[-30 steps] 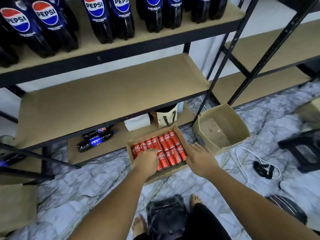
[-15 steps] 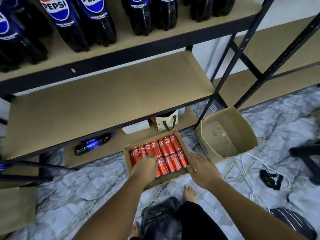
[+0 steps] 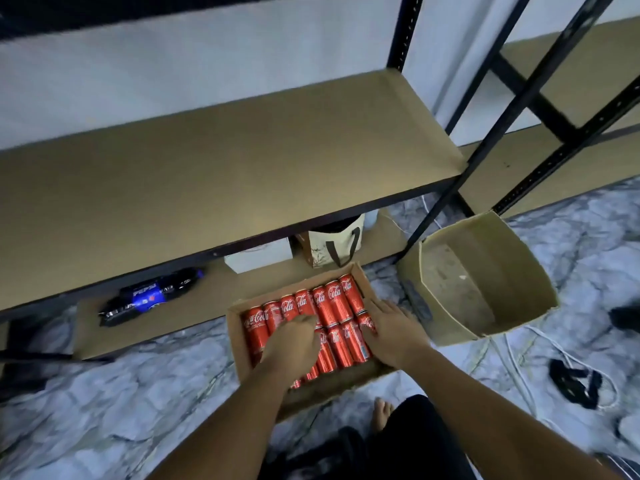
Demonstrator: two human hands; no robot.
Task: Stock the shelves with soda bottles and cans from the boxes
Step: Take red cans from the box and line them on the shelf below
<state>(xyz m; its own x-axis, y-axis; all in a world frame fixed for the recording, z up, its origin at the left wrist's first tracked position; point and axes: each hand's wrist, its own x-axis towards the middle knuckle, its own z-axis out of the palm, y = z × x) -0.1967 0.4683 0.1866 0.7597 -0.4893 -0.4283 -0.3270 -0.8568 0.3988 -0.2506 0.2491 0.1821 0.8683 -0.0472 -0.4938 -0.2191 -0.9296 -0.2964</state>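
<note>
The left hand (image 3: pixel 294 344) has its fingers bent down among the red cola cans (image 3: pixel 332 306) at the middle of the cardboard box (image 3: pixel 237 341); whether they have closed round one I cannot tell. The right hand (image 3: pixel 391 336) lies flat, fingers straight, on the cans along the box's right edge. Full cans should be weighty, stiff and smooth, probably slick, so a grip round the body, thumb opposite fingers, suits best. The box is nearly full, its cans lying in two rows. Just beside its right edge, an open carton (image 3: pixel 519 271) shows only its own stained bottom.
</note>
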